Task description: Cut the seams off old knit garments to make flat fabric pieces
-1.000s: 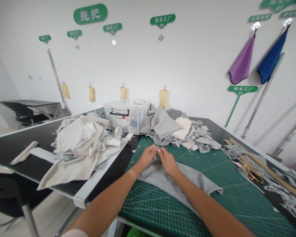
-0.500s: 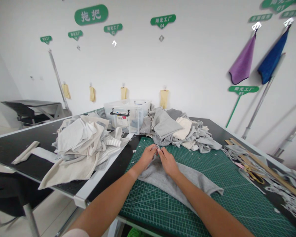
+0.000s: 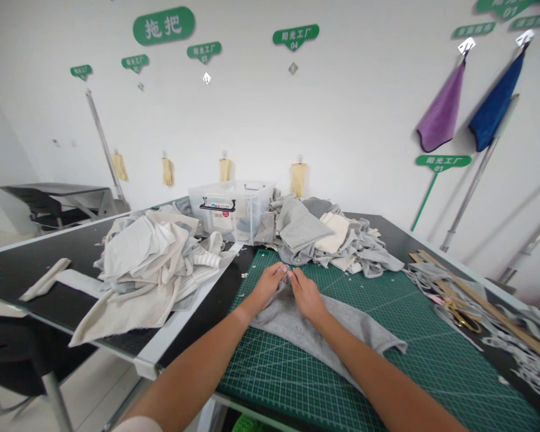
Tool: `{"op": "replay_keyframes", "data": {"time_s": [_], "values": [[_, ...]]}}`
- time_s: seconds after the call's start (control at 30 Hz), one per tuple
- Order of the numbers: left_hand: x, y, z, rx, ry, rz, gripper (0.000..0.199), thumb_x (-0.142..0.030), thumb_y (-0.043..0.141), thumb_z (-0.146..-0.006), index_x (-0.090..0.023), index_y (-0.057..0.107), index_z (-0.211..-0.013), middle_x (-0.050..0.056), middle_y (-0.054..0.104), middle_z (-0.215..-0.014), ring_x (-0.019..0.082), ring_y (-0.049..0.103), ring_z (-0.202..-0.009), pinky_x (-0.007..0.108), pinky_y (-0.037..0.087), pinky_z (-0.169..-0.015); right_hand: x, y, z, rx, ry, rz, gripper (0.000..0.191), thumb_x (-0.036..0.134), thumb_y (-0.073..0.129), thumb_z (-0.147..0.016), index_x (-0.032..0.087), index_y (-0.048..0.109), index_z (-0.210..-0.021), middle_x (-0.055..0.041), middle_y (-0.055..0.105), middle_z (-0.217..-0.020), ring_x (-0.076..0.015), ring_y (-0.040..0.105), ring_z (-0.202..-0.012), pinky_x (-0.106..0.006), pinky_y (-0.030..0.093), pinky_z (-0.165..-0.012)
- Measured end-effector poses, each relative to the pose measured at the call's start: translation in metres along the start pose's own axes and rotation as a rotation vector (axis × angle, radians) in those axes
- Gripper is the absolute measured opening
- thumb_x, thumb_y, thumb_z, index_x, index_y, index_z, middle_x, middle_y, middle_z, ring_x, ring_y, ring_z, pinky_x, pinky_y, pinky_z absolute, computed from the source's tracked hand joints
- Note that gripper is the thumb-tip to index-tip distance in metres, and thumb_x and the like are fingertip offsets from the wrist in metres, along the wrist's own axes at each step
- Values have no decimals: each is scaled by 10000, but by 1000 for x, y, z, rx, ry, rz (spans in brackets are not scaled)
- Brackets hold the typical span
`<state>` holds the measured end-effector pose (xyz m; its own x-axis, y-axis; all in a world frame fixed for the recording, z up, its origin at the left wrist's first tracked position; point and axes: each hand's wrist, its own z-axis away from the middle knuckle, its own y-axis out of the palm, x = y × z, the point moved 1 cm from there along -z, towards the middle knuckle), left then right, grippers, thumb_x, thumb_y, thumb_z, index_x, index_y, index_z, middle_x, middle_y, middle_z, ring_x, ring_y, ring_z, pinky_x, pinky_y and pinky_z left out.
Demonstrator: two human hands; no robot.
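The left hand (image 3: 270, 284) and right hand (image 3: 303, 292) meet fingertip to fingertip, each pinching the far edge of a grey cloth (image 3: 364, 324) that lies rumpled on a green cutting mat (image 3: 387, 303). Beyond them sits a heap of grey and cream fabric (image 3: 303, 225), next to a clear plastic box (image 3: 240, 210); gold-handled scissors (image 3: 465, 321) lie among scraps to the right

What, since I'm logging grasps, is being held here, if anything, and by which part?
A gray cloth, pinched at its far end by the left grip and right grip; whether edge or corner can't be told.
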<state>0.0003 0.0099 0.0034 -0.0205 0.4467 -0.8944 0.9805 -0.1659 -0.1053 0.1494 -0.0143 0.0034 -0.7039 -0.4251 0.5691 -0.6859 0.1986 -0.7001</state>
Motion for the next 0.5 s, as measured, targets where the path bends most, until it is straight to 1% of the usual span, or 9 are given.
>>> {"op": "replay_keyframes", "data": {"time_s": [0.1, 0.27, 0.43, 0.5], "values": [[-2, 0, 0, 1, 4, -4, 414, -534, 516, -942, -174, 534, -738, 0, 514, -730, 132, 454, -704, 253, 370, -692, -1, 0, -1, -15, -9, -16, 361, 451, 259, -1073, 236, 506, -919, -21, 629, -749, -196, 610, -676, -267, 306, -627], [-3, 0, -1, 1, 13, -21, 401, -511, 510, -947, -172, 539, -735, 1, 521, -724, 130, 459, -696, 249, 367, -677, -2, -1, -2, -33, -47, -121, 390, 473, 269, -1060, 237, 502, -856, -11, 593, -769, -176, 562, -679, -269, 336, -644], [-2, -2, -3, 2, -58, -38, 403, -516, 495, -942, -174, 540, -734, -7, 510, -703, 119, 433, -636, 238, 341, -606, -6, 1, -5, -56, 43, -312, 456, 568, 324, -1020, 235, 478, -750, 20, 520, -663, -158, 508, -634, -255, 350, -593], [-1, -2, -4, -7, -72, -26, 403, -517, 499, -938, -175, 537, -728, -9, 506, -699, 115, 426, -620, 235, 329, -583, -8, 3, -7, -56, 60, -349, 479, 598, 324, -1006, 234, 469, -732, 26, 494, -635, -152, 483, -608, -249, 351, -571]]}}
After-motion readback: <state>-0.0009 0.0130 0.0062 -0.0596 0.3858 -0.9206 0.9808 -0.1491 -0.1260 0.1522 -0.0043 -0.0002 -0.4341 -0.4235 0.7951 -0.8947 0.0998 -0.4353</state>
